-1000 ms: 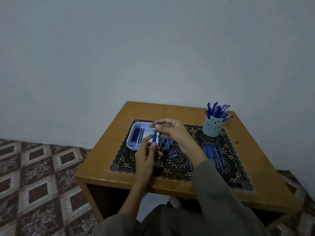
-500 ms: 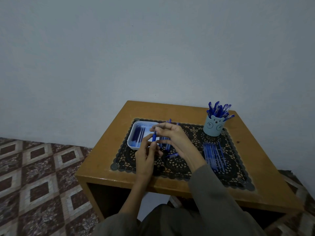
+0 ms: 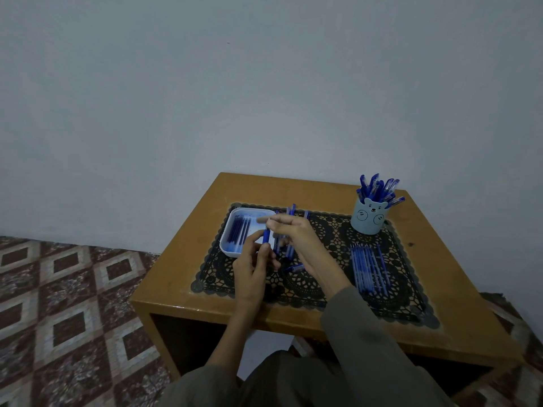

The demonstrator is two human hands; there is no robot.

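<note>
We see a pale blue bear-faced cup (image 3: 368,220) stuffed with blue pens (image 3: 379,189) at the surface's (image 3: 182,259) far right; a row of refills (image 3: 368,267) lies just before it on the black lace mat (image 3: 330,227); patterned floor tiles (image 3: 67,304) spread left.

One pen (image 3: 266,237) between left hand (image 3: 253,267) and right hand (image 3: 296,239); one tray (image 3: 230,251) beside them; one cup (image 3: 368,218) well right.

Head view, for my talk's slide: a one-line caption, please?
Left hand and right hand hold a blue pen above a lace mat, beside a tray of refills.
</note>
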